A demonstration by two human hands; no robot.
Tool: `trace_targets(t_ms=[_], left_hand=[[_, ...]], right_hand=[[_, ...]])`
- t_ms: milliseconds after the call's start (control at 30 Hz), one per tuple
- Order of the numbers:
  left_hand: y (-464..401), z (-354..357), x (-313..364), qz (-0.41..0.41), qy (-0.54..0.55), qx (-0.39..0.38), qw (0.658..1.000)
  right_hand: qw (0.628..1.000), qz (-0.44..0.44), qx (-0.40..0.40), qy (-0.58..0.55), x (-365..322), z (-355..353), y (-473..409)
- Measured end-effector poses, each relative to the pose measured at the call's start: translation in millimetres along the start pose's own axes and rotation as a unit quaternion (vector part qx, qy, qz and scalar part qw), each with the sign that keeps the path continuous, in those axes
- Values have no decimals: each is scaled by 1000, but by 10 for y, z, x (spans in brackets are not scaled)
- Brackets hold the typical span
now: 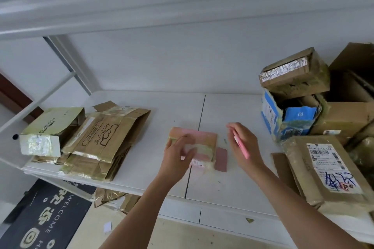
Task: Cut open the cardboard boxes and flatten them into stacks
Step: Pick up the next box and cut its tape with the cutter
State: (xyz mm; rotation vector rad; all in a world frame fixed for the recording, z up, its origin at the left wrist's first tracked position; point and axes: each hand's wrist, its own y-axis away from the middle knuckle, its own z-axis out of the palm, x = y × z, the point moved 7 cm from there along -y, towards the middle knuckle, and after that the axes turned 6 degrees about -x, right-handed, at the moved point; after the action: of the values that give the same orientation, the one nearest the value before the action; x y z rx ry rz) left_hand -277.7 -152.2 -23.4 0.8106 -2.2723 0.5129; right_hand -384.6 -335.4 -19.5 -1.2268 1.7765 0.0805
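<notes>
One small pink box (194, 143) lay on the white table (222, 188), near its middle, with a loose pink flap (221, 159) flat just beside its right edge. The left hand (178, 155) rested on the box's near left corner, fingers spread and fairly straight; blur hid whether they gripped it. The right hand (242, 145) hovered right of the box, apart from it, fingers curled round a pink cutter (241, 147).

On the table's left lay one stack of flattened boxes (101, 143), with one pale green box (50, 131) on its side beside it, open end facing right. At the right stood a pile of at least five unflattened boxes: a blue box (271, 115), open on top, held a taped brown box (295, 75) tilted in its mouth; nearer lay a labelled parcel (332, 170). What else the blue box held could not be told.

A dark welcome mat (50, 218) lay on the floor below.
</notes>
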Motion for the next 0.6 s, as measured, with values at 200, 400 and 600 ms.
trace_targets(t_ms=[200,400,600], left_hand=[[-24,-83,-312,-234,-4,38,972],[-96,99,-232,-182,160,-15,970],[-208,469,-84,-199,161,-94,962]], right_hand=[[991,-10,-134,-22,-103,557,-61],[999,37,-4,40,-114,132,216],[999,36,9,27,198,-247,616]])
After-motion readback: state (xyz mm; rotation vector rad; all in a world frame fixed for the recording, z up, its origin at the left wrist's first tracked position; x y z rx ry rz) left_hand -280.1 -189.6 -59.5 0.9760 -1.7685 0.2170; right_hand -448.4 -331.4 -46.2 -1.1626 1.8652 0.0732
